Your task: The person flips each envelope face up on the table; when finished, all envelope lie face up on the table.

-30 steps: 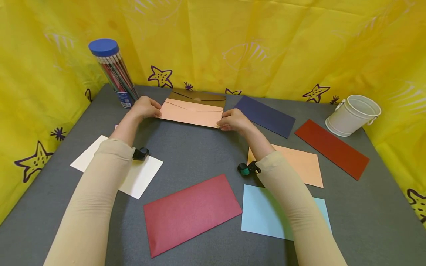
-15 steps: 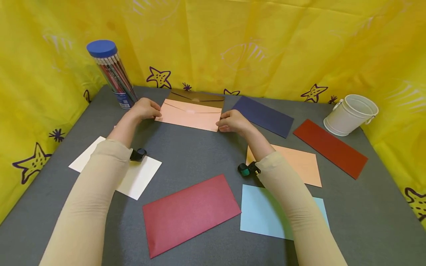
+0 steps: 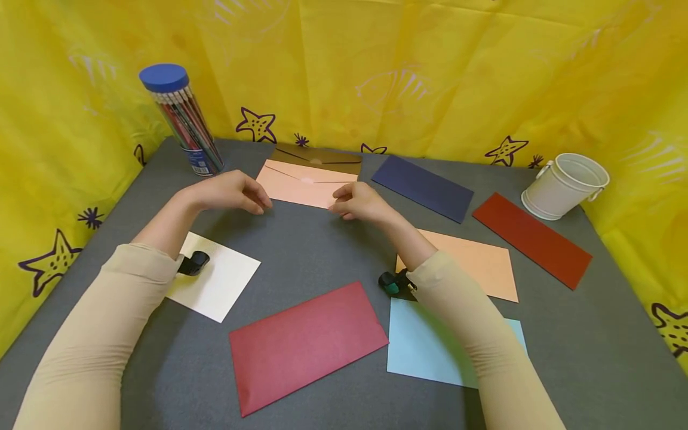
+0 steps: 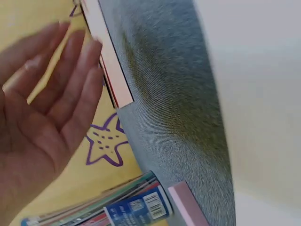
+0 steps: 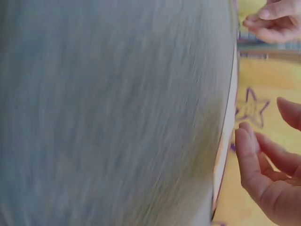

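At the back of the table a peach envelope [image 3: 306, 182] lies partly over a brown envelope [image 3: 319, 156], flap lines showing on both. My left hand [image 3: 231, 192] is raised just in front of the peach envelope's left corner, fingers relaxed and holding nothing. In the left wrist view its fingers [image 4: 70, 89] are loosely extended, apart from the envelope. My right hand [image 3: 359, 202] overlaps the peach envelope's right front corner in the head view. The right wrist view shows its thumb and fingers [image 5: 249, 155] apart, with nothing between them.
A pencil tub [image 3: 185, 119] stands back left. Right of centre lie a navy envelope [image 3: 424, 188], a red one [image 3: 532, 239], another peach one [image 3: 478, 266] and a light blue one [image 3: 424, 346]. Nearer are a crimson envelope [image 3: 309, 346] and white one [image 3: 226, 280]. A white bucket [image 3: 564, 185] stands back right.
Both hands have let go of the peach envelope's side edges. The left hand has moved toward me, the right hand inward and slightly nearer. The peach envelope now lies over the brown one.
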A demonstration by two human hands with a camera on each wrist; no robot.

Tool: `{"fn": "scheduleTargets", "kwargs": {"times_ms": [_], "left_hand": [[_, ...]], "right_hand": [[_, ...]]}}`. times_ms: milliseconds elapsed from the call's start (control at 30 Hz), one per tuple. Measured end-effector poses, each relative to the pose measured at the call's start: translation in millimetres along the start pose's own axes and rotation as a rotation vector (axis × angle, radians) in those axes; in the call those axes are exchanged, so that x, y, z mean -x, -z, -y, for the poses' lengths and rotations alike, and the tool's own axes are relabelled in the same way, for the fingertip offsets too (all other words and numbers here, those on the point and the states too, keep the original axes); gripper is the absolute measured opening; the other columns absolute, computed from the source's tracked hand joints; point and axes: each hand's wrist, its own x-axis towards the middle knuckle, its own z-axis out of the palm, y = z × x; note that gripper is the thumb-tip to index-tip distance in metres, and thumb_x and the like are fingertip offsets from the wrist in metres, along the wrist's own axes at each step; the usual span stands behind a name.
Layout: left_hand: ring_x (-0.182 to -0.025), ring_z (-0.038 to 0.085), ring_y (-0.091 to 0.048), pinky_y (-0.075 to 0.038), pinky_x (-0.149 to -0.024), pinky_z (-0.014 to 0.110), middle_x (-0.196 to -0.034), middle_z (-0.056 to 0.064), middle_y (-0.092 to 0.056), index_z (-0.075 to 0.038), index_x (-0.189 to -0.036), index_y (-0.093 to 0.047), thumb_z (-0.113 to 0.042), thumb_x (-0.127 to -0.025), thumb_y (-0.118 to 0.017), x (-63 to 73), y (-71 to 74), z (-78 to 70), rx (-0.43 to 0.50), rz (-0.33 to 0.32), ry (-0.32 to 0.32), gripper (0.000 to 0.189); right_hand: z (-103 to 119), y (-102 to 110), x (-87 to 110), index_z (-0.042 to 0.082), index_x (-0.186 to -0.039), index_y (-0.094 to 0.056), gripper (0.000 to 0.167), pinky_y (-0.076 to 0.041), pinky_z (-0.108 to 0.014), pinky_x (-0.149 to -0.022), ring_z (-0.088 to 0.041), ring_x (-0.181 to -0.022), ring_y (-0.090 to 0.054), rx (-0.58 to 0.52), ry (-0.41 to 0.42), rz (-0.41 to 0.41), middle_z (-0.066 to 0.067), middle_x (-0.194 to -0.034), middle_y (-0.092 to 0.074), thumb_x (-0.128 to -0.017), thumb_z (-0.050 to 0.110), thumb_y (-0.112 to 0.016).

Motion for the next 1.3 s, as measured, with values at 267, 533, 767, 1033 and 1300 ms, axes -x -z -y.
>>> {"fn": "scheduleTargets", "kwargs": {"times_ms": [267,533,767,1033,1300], "left_hand": [[-0.094,0.019,-0.057,-0.049,-0.079,0.022,-0.106,0.012,-0.068,-0.004,-0.11,-0.069,-0.004,-0.075,-0.081,12.3,-18.6,-7.5,-0.021,0.256,-0.056,0.036],[-0.08,0.016,-0.047,-0.039,-0.069,0.025,-0.083,0.004,-0.053,-0.01,-0.091,-0.062,-0.007,-0.064,-0.087,21.0,-31.5,-8.7,-0.162,0.318,-0.072,0.037],[-0.08,0.015,-0.047,-0.038,-0.072,0.027,-0.086,0.003,-0.053,-0.014,-0.083,-0.063,-0.004,-0.059,-0.085,25.2,-39.4,-11.5,-0.285,0.28,-0.112,0.034],[-0.076,0.013,-0.048,-0.04,-0.069,0.026,-0.083,0.001,-0.053,-0.014,-0.072,-0.066,-0.002,-0.057,-0.084,26.9,-42.6,-11.9,-0.313,0.249,-0.091,0.026],[-0.076,0.012,-0.05,-0.041,-0.07,0.024,-0.083,0.0,-0.055,-0.013,-0.071,-0.065,-0.004,-0.059,-0.085,22.6,-41.3,-10.4,-0.311,0.25,-0.11,0.025]], "right_hand": [[16.0,-30.3,6.5,0.003,-0.124,-0.065,0.037,-0.059,-0.028,-0.081,-0.01,-0.084,-0.064,0.033,0.081,0.079,-0.011,-0.114,-0.07,-0.09,0.015,-0.07],[21.9,-51.6,7.7,0.003,-0.119,-0.068,0.032,-0.057,-0.021,-0.072,-0.008,-0.078,-0.063,0.06,0.115,0.137,-0.011,-0.106,-0.073,-0.089,0.013,-0.071],[27.9,-61.2,10.3,0.004,-0.118,-0.07,0.031,-0.057,-0.02,-0.071,-0.006,-0.078,-0.063,0.092,0.129,0.179,-0.011,-0.107,-0.074,-0.088,0.014,-0.071],[34.5,-71.3,11.7,0.005,-0.117,-0.071,0.03,-0.055,-0.017,-0.067,-0.004,-0.074,-0.063,0.133,0.146,0.231,-0.011,-0.109,-0.075,-0.088,0.013,-0.071],[41.3,-85.6,12.4,0.004,-0.117,-0.07,0.029,-0.058,-0.021,-0.07,-0.006,-0.074,-0.064,0.115,0.124,0.345,-0.011,-0.103,-0.075,-0.089,0.013,-0.07]]}}
